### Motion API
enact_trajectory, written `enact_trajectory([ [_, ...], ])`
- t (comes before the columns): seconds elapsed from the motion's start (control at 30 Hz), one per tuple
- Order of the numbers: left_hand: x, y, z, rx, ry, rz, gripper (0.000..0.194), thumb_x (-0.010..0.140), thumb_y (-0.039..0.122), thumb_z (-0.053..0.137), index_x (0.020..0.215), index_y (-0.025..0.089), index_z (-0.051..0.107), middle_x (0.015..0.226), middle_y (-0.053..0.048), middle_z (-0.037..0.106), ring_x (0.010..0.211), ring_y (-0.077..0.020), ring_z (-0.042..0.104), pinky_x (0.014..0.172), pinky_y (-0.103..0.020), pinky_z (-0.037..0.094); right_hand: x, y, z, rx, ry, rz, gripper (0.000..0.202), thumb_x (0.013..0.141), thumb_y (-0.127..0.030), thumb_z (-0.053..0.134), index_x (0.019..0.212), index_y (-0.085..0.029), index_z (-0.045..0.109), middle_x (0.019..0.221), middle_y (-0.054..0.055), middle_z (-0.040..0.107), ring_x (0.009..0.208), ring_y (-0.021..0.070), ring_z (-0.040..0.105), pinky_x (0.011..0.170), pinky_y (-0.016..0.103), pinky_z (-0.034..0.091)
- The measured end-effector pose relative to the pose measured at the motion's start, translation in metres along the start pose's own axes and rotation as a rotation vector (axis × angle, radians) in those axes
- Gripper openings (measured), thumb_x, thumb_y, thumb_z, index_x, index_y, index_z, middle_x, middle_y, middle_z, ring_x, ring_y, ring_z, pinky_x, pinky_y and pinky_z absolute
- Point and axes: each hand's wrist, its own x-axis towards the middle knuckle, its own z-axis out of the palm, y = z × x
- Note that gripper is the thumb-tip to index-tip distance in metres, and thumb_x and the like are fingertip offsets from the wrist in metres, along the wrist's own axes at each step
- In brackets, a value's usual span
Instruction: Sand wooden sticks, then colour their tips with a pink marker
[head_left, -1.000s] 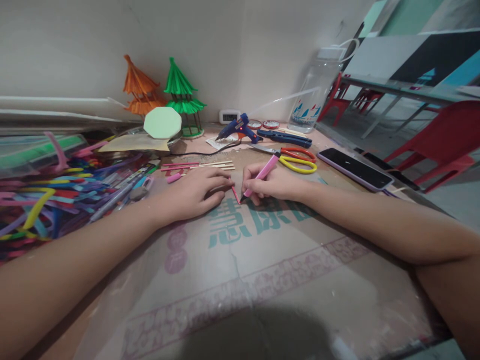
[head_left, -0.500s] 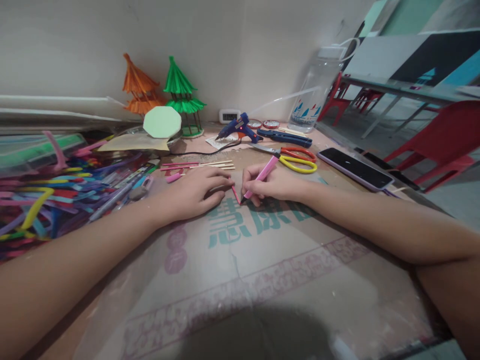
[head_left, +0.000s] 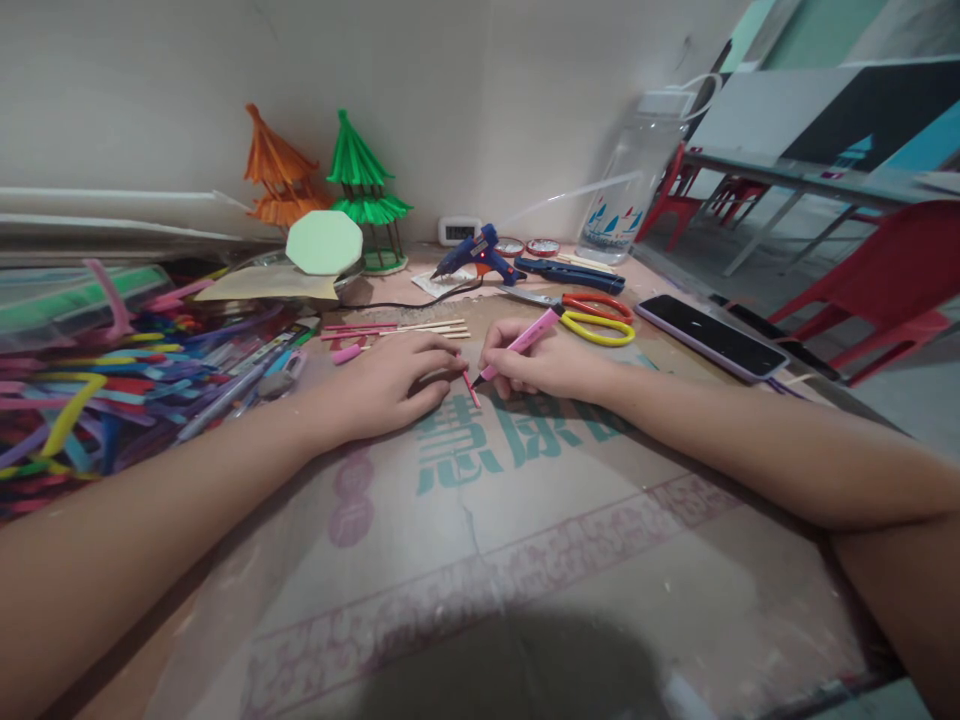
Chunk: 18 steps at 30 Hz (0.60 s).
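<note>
A pink marker (head_left: 529, 337) is gripped in my right hand (head_left: 551, 360), its dark tip touching a thin stick (head_left: 472, 390) coloured pink. The fingers of my left hand (head_left: 401, 380) bend down over the stick's far end and hold it against the cardboard (head_left: 570, 560); that end is hidden under the fingertips. Just beyond my left hand lies the pink marker cap (head_left: 346, 355). Several more sticks (head_left: 431, 328), some pink and some plain wood, lie behind it.
Scissors (head_left: 596, 330), pliers (head_left: 570, 274), a blue glue gun (head_left: 469, 255) and a phone (head_left: 709, 335) lie behind and right. Loose craft strips (head_left: 75, 400) heap up at left. Orange (head_left: 279, 165) and green (head_left: 361, 170) small towers and a water bottle (head_left: 619, 180) stand by the wall.
The marker tip has moved up and left along the stick, away from its near end, and my right hand has shifted slightly with it. My left hand stays in place.
</note>
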Motion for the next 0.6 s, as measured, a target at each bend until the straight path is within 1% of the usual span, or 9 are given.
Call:
enact_trajectory([
  [0.2, 0.0004, 0.0007, -0.0005, 0.004, -0.004, -0.004, 0.036, 0.102, 0.032, 0.044, 0.124, 0.017, 0.068, 0.134, -0.013, 0.064, 0.124, -0.0267, 0.06, 0.108, -0.045, 0.049, 0.0025, 0.0022, 0.0008, 0.016, 0.022, 0.01, 0.012, 0.09, -0.022, 0.06, 0.079, -0.019, 0.055, 0.055, -0.004, 0.064, 0.041, 0.0064, 0.048, 0.04, 0.017, 0.037],
  [0.43, 0.0001, 0.0014, -0.0009, -0.009, -0.012, -0.023, 0.034, 0.1, 0.031, 0.045, 0.119, 0.017, 0.069, 0.132, -0.013, 0.064, 0.123, -0.0278, 0.061, 0.107, -0.045, 0.05, -0.0015, -0.0062, -0.0029, 0.009, -0.062, 0.039, 0.012, 0.087, -0.019, 0.058, 0.076, -0.018, 0.058, 0.053, -0.002, 0.064, 0.044, 0.0079, 0.052, 0.04, 0.016, 0.037],
  [0.53, 0.0006, 0.002, -0.0012, -0.015, -0.016, -0.027, 0.033, 0.1, 0.031, 0.045, 0.119, 0.017, 0.068, 0.132, -0.013, 0.064, 0.123, -0.0275, 0.06, 0.107, -0.046, 0.049, -0.002, -0.0064, -0.0038, 0.009, -0.095, 0.032, 0.011, 0.086, -0.018, 0.058, 0.075, -0.017, 0.059, 0.053, -0.002, 0.064, 0.045, 0.0081, 0.054, 0.041, 0.017, 0.036],
  [0.6, 0.0011, 0.0023, -0.0013, -0.016, -0.017, -0.03, 0.033, 0.1, 0.031, 0.044, 0.118, 0.017, 0.068, 0.132, -0.013, 0.064, 0.123, -0.0278, 0.06, 0.107, -0.046, 0.049, -0.0016, -0.0046, -0.0038, 0.009, -0.092, 0.024, 0.011, 0.086, -0.019, 0.059, 0.076, -0.017, 0.059, 0.054, -0.002, 0.064, 0.045, 0.0081, 0.054, 0.042, 0.017, 0.037],
])
